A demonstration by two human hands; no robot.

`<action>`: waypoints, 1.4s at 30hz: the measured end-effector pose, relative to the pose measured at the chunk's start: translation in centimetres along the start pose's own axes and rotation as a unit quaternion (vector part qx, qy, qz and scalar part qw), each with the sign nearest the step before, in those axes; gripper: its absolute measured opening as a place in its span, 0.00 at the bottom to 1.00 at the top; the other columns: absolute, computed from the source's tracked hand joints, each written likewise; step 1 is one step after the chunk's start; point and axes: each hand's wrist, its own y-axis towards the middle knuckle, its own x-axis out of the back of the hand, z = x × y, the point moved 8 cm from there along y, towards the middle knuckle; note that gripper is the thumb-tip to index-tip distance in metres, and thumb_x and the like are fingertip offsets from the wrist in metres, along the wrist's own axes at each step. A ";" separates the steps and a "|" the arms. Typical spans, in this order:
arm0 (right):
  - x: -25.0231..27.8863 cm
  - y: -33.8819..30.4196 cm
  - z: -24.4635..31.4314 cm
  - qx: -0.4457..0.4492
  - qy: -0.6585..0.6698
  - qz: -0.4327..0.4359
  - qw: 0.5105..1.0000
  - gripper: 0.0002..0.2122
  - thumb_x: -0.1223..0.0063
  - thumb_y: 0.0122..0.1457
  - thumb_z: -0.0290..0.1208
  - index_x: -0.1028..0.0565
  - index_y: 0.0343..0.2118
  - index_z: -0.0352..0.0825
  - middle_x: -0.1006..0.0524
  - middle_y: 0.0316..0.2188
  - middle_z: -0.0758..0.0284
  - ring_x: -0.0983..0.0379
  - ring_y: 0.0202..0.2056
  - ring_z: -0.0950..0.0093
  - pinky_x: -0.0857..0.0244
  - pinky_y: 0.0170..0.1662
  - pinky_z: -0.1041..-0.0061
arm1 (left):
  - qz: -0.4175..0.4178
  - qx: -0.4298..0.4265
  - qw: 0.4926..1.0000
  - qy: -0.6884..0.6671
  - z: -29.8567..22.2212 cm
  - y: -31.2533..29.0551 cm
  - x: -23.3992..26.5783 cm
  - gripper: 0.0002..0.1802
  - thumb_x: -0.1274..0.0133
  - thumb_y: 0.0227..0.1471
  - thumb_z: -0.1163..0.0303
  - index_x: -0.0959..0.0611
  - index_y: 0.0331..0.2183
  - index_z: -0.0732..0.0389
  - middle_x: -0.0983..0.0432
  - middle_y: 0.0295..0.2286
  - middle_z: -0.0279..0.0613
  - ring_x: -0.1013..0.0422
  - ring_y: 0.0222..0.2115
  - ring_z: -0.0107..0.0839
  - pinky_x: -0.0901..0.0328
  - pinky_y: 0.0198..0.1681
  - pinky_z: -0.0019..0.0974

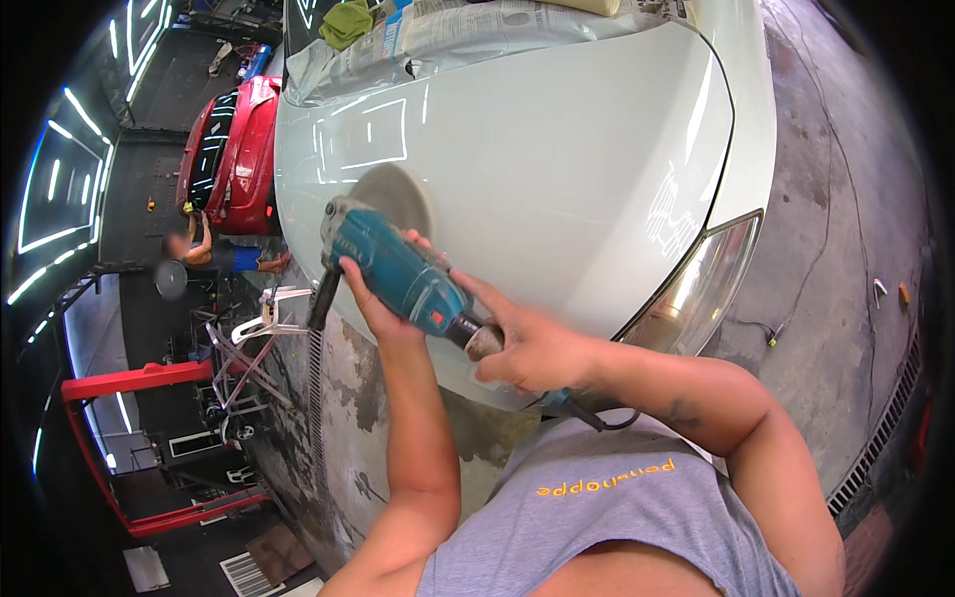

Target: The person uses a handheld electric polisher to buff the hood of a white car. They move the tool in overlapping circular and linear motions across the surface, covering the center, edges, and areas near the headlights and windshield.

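A teal power polisher (393,261) with a black side handle (324,297) is in both my hands. Its round pale pad (398,199), partly blurred, lies against the glossy white car hood (537,149). My left hand (383,310) is closed around the front of the tool's body from beneath, with fingertips showing on the far side. At the rear, my right hand (527,343) wraps the dark grip, one finger stretched along the housing. From the back end a power cord (587,410) curves down beside my grey shirt.
The car's headlight (691,284) is at right. Plastic and paper sheeting (477,35) with a green cloth (346,24) covers the hood's far edge. Left are a red car (249,149), another person (224,254), white plastic chairs (269,313) and a red metal frame (139,380). Cables (831,189) cross the right floor.
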 end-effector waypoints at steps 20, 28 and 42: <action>3.5 4.7 7.9 0.090 -0.004 -0.060 0.994 0.48 0.42 0.57 0.24 0.55 0.79 0.35 0.26 0.40 0.60 0.30 0.27 0.74 0.31 0.31 0.72 | 0.062 0.024 0.993 -0.102 -2.9 11.4 -2.1 0.51 0.47 0.60 0.26 0.28 0.65 0.58 0.28 0.59 0.56 0.30 0.59 0.52 0.37 0.65 0.64; 5.2 6.6 9.8 0.071 0.040 -0.062 0.995 0.49 0.42 0.56 0.24 0.57 0.80 0.36 0.27 0.33 0.64 0.30 0.25 0.75 0.32 0.30 0.73 | 0.021 0.014 0.999 -0.048 -4.0 14.8 -3.7 0.51 0.46 0.59 0.26 0.29 0.65 0.58 0.26 0.57 0.56 0.27 0.56 0.53 0.35 0.63 0.63; 4.4 1.6 6.3 0.107 -0.103 -0.030 0.989 0.48 0.40 0.58 0.26 0.54 0.79 0.33 0.27 0.54 0.54 0.26 0.50 0.69 0.32 0.53 0.71 | 0.059 0.032 0.983 -0.170 0.0 5.6 -3.2 0.50 0.48 0.62 0.27 0.28 0.66 0.58 0.29 0.59 0.56 0.31 0.60 0.53 0.37 0.67 0.66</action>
